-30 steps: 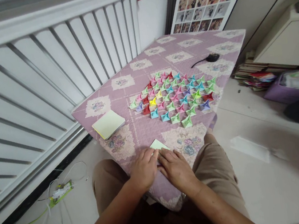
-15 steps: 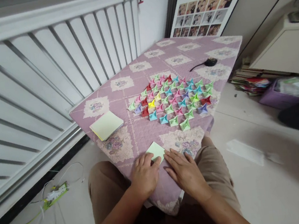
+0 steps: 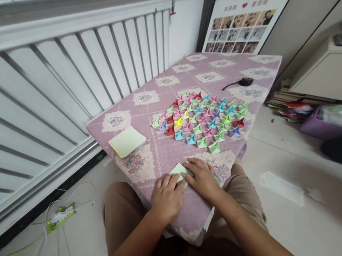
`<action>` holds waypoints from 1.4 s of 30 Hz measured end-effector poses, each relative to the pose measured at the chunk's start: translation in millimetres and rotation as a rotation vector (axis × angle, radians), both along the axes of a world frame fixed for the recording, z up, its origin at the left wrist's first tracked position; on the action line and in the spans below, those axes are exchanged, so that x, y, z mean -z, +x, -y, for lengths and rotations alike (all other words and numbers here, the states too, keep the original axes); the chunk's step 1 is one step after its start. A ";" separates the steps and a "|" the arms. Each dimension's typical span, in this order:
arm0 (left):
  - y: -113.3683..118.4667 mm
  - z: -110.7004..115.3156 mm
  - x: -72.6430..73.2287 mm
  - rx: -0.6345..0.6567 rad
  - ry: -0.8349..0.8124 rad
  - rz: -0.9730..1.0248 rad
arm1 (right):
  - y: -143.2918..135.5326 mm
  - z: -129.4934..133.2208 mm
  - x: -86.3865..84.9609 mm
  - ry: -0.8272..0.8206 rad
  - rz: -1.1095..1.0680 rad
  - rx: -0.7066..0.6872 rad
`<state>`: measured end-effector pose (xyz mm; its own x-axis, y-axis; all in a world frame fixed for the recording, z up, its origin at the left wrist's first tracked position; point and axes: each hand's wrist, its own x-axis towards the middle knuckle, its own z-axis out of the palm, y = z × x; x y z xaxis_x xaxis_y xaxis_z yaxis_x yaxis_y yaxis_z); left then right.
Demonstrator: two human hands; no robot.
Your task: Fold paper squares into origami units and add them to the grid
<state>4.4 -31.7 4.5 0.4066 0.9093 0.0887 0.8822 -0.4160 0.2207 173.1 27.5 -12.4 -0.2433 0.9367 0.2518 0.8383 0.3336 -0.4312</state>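
Observation:
A small piece of pale green folded paper (image 3: 179, 171) lies flat on the table between my hands, its far corner pointing away from me. The fingers of my left hand (image 3: 167, 197) rest spread on its left side. My right hand (image 3: 203, 178) lies on its right edge, fingers stretched out and thumb on the paper near my left fingertips. Part of the sheet is hidden beneath the fingers. Just beyond stand rows of folded paper shapes (image 3: 202, 119) in green, pink, blue, red and yellow. To the left sits a stack of pale paper squares (image 3: 128, 141).
A purple floral cloth covers the table (image 3: 164, 154). Farther back lies a black round object (image 3: 246, 81) with a cord. A white radiator (image 3: 87, 67) runs along the left, and a photo board (image 3: 239, 26) leans behind. On the floor is a power strip (image 3: 61, 217).
My right hand has shifted onto the paper, its thumb now close to my left fingers, covering more of the sheet. My left hand stays nearly in place. The view has tilted slightly up.

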 end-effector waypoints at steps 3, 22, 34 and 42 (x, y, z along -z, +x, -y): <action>-0.2 -0.3 -1.3 0.003 -0.007 -0.005 | -2.8 -1.6 1.7 -0.041 -0.032 0.021; -2.2 -0.6 -1.0 0.014 0.008 0.021 | -16.5 -13.9 -2.6 -0.121 -0.098 0.179; -2.9 -0.6 -1.5 0.014 0.000 0.035 | -14.8 -19.5 0.3 -0.057 -0.097 0.136; -3.2 -0.5 -4.6 0.013 -0.009 0.009 | -5.0 -15.8 -2.2 -0.110 -0.229 -0.073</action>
